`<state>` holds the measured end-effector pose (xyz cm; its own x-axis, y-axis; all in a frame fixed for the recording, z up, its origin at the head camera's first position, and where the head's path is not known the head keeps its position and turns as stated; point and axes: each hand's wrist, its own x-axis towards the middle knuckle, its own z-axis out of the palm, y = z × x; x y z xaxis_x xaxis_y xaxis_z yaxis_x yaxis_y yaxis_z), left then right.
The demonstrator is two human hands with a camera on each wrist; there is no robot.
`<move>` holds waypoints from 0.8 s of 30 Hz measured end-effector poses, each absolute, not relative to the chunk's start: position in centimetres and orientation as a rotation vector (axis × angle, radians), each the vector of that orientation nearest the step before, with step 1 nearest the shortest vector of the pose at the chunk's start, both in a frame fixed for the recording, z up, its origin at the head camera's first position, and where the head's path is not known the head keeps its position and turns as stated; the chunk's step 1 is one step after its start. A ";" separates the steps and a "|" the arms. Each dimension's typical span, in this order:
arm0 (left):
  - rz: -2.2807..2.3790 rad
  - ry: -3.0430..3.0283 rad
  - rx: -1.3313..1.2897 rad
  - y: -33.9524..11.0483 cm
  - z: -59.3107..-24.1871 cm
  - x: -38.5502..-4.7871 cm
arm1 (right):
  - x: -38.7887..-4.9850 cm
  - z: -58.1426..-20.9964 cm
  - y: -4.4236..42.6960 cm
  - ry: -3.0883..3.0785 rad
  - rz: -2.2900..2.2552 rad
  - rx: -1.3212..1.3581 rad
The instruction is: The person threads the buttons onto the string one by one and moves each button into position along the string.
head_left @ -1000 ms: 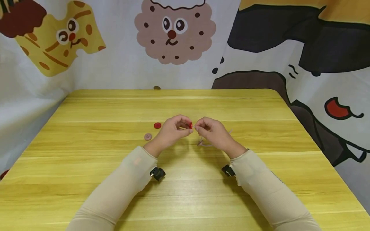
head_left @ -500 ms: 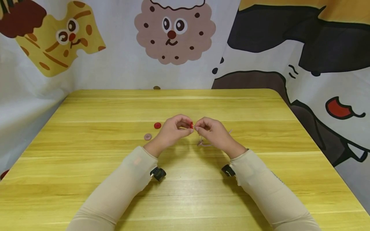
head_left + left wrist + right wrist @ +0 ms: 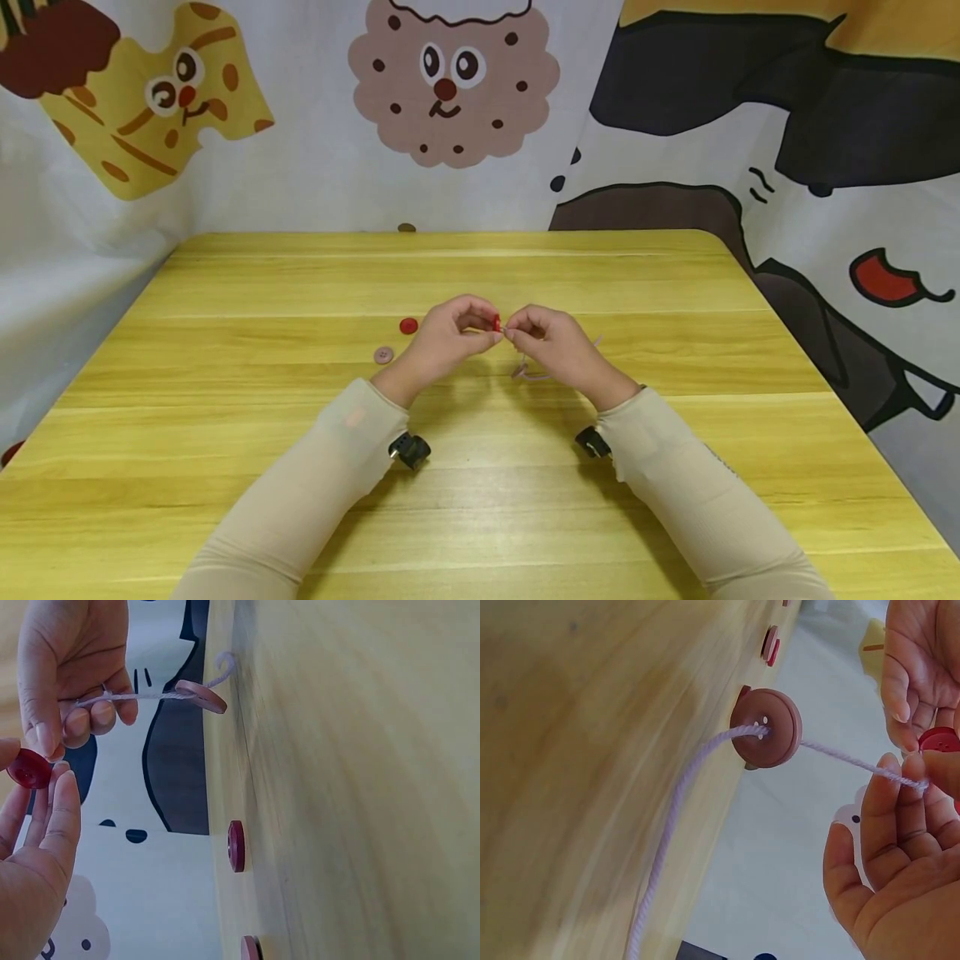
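My left hand (image 3: pixel 450 337) pinches a red button (image 3: pixel 30 769) on edge above the middle of the table. Facing it, my right hand (image 3: pixel 553 343) pinches a lilac yarn (image 3: pixel 676 796) near its end, right beside the red button. In the right wrist view a dusty-pink button (image 3: pixel 781 720) is threaded on this yarn, which passes through one of its holes. That button hangs low below the right hand, and the yarn's other end trails on the tabletop. Fingertips hide whether the yarn tip has entered the red button.
Left of the left hand, another red button (image 3: pixel 408 326) and a dusty-pink button (image 3: pixel 384 356) lie on the wooden table (image 3: pixel 480 517). A red thing (image 3: pixel 11 453) shows at the table's left edge. A printed cloth (image 3: pixel 300 192) hangs behind.
The left hand and its red button have shifted slightly right, narrowing the gap to the right fingertips. The right hand and the loose buttons look almost unmoved.
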<state>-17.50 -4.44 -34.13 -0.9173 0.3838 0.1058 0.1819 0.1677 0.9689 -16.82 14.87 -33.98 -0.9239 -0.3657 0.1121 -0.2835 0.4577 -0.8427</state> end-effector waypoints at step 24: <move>1.838 2.266 0.564 -4.2 -34.2 -17.5 | -16.9 -34.2 15.0 2.613 -1.510 -0.594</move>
<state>-17.48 -4.23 -34.24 -0.9140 0.3922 0.1042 0.1828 0.1686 0.9686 -16.89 14.99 -34.16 -0.9234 -0.3598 0.1336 -0.2954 0.4440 -0.8460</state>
